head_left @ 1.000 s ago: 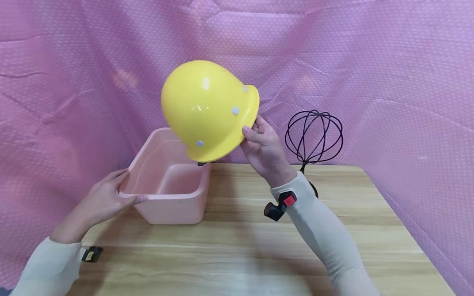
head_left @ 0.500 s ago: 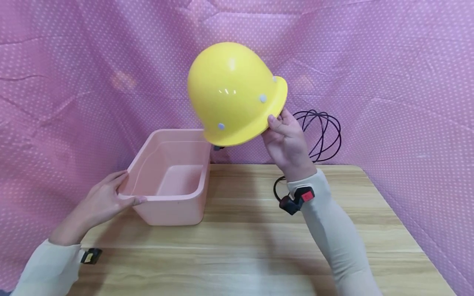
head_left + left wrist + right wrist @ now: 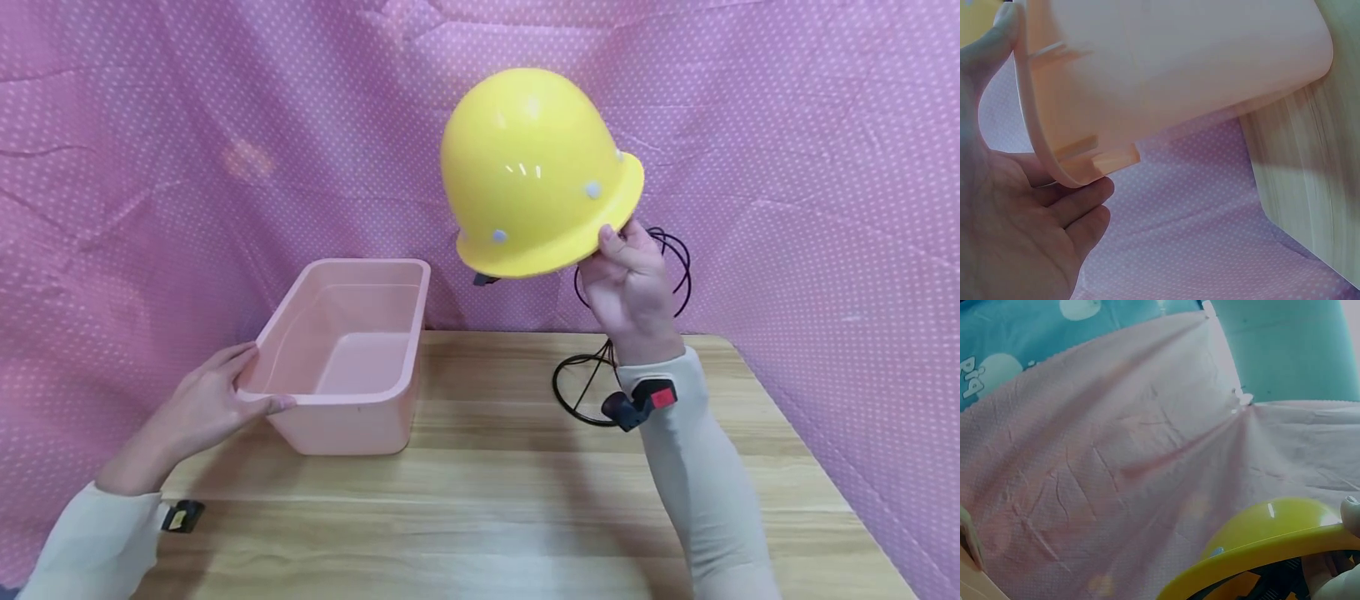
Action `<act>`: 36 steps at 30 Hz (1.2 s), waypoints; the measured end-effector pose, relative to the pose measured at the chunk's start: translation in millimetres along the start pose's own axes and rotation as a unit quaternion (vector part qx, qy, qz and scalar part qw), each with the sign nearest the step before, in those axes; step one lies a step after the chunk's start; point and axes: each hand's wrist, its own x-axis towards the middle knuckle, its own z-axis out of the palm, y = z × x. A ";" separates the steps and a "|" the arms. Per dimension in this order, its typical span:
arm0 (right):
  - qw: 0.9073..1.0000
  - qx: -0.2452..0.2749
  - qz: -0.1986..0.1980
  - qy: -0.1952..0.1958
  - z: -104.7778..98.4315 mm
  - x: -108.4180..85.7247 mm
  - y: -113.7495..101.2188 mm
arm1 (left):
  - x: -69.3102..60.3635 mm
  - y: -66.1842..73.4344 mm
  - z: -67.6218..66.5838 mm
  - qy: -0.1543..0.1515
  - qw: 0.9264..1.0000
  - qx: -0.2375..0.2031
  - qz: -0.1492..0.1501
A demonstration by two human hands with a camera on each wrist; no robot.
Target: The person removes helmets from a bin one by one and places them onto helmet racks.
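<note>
Helmet (image 3: 532, 175) leans leftward, dome (image 3: 525, 121) up, right hand (image 3: 630, 287) pinching brim (image 3: 551, 257), left hand (image 3: 202, 410) gripping tub (image 3: 345, 429).

Location: a curtained-off booth, apparently indoors; whether inside a home, lab or office cannot be determined. Evidence: pink dotted cloth (image 3: 195, 192) hangs creased behind and along both sides of a wood-grain desk (image 3: 465, 517). Black devices (image 3: 185, 517) (image 3: 633, 406) are worn just behind the hands (image 3: 198, 410) (image 3: 632, 292). Right wrist view, above the cloth's edge: blue sheeting (image 3: 1125, 315) with white circles and partial lettering, then a teal surface (image 3: 1291, 353).
</note>
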 end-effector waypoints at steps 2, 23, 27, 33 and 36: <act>1.000 0.014 -0.005 0.007 -3.8 -0.6 -5.8 | -0.2 -0.2 0.1 -0.003 1.000 0.003 -0.002; 0.986 0.137 -0.065 0.062 -41.8 -17.8 -58.3 | -0.6 -5.8 -3.3 -0.014 1.000 0.004 -0.004; 0.985 0.138 -0.066 0.075 -47.8 -22.9 -60.9 | -0.9 -7.2 -2.1 -0.004 1.000 0.003 -0.001; 0.983 0.145 -0.067 0.092 -55.1 -29.1 -61.7 | 1.4 -6.2 -2.8 -0.012 1.000 0.005 -0.007; 0.982 0.153 -0.065 0.093 -58.3 -31.9 -61.3 | 2.4 -5.7 -3.2 -0.013 1.000 0.006 -0.009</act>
